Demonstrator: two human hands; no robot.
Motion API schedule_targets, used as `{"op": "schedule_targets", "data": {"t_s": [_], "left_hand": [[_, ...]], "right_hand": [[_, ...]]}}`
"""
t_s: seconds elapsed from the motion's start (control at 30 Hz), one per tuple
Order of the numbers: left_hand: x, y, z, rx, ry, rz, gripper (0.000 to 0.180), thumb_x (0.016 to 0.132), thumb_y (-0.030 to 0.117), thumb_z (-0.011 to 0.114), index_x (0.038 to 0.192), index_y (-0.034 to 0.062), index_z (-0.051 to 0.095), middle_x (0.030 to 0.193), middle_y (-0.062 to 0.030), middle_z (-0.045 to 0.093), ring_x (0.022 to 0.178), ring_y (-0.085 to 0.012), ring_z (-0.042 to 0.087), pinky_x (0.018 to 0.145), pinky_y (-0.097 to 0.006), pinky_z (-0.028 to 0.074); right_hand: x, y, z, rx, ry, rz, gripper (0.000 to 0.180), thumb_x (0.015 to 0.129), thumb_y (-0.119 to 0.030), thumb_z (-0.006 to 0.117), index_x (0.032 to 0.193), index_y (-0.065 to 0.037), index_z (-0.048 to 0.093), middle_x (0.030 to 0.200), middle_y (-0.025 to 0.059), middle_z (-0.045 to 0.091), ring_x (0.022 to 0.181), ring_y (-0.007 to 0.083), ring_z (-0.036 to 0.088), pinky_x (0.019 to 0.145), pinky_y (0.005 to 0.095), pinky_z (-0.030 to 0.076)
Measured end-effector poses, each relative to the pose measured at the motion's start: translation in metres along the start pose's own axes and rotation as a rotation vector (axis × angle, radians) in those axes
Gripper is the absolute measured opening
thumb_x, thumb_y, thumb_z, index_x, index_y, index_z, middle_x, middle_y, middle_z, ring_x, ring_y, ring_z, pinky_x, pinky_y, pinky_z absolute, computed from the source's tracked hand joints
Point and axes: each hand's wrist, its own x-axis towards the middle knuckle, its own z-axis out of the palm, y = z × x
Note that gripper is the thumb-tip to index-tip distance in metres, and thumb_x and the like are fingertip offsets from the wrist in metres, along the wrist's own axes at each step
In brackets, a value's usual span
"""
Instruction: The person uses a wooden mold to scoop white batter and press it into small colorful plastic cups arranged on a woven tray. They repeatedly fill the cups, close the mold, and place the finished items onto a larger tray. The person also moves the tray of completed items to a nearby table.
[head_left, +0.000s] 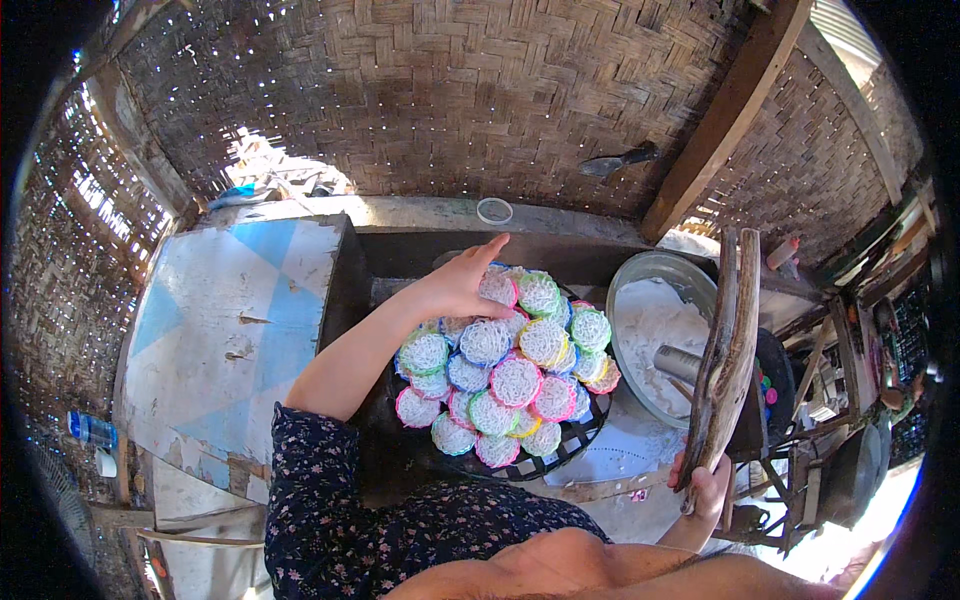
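Observation:
My left hand (468, 284) reaches over the far left side of a heap of round, white, lacy discs (516, 382) with pink, green, blue and yellow rims. Its fingers are stretched out with the thumb apart, and it holds nothing; whether it touches the discs, I cannot tell. The heap sits on a dark openwork tray (588, 436). At the right, my right hand (708, 487) is closed around the near end of long weathered firewood sticks (728, 350), which stand up in front of a basin.
A large metal basin (622, 385) of white powder holds a metal cylinder (680, 362). Left is a worn blue-and-white board (235, 340). A clear ring (494, 211) lies on the back ledge, below a woven wall (430, 100). A trowel-like blade (603, 165) hangs there. Dark pans (850, 475) stand far right.

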Motion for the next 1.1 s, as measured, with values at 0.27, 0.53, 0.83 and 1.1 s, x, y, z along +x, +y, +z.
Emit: {"op": "schedule_targets", "data": {"t_s": [0.27, 0.53, 0.83, 1.1], "left_hand": [[0.002, -0.003, 0.004, 0.015, -0.004, 0.015, 0.109, 0.064, 0.039, 0.079, 0.142, 0.0061, 0.011, 0.136, -0.0242, 0.033, 0.123, -0.0342, 0.037, 0.102, -0.038, 0.033], [-0.023, 0.036, -0.035, -0.224, 0.290, 0.025, 0.093, 0.069, 0.039, 0.075, 0.139, 0.0056, 0.023, 0.131, -0.0205, 0.041, 0.118, -0.0312, 0.043, 0.097, -0.039, 0.037], [-0.077, 0.107, -0.042, -0.179, 0.335, 0.467, 0.086, 0.073, 0.032, 0.071, 0.139, 0.0041, 0.024, 0.135, -0.0147, 0.041, 0.124, -0.0259, 0.040, 0.104, -0.046, 0.027], [-0.115, 0.121, 0.052, 0.032, 0.437, 0.320, 0.059, 0.070, 0.037, 0.069, 0.117, 0.0073, 0.050, 0.112, -0.0103, 0.053, 0.108, -0.0265, 0.047, 0.095, -0.041, 0.032]], "right_hand": [[-0.001, -0.002, 0.002, -0.014, -0.005, -0.008, 0.070, 0.059, -0.049, 0.076, 0.088, 0.009, 0.050, 0.065, 0.0120, 0.055, 0.047, 0.0188, 0.056, 0.041, 0.0301, 0.048], [-0.006, -0.006, 0.002, -0.039, -0.018, 0.020, 0.083, 0.055, -0.052, 0.077, 0.103, 0.010, 0.049, 0.067, 0.0099, 0.056, 0.048, 0.0165, 0.054, 0.042, 0.0249, 0.043], [-0.011, -0.021, 0.032, 0.151, -0.280, 0.048, 0.061, 0.051, -0.029, 0.081, 0.086, 0.013, 0.054, 0.067, 0.0140, 0.059, 0.051, 0.0196, 0.058, 0.043, 0.0286, 0.046], [0.007, -0.037, 0.100, -0.096, -0.941, -0.091, 0.085, 0.060, -0.046, 0.080, 0.120, 0.005, 0.048, 0.087, 0.0074, 0.061, 0.074, 0.0109, 0.058, 0.068, 0.0271, 0.048]]}}
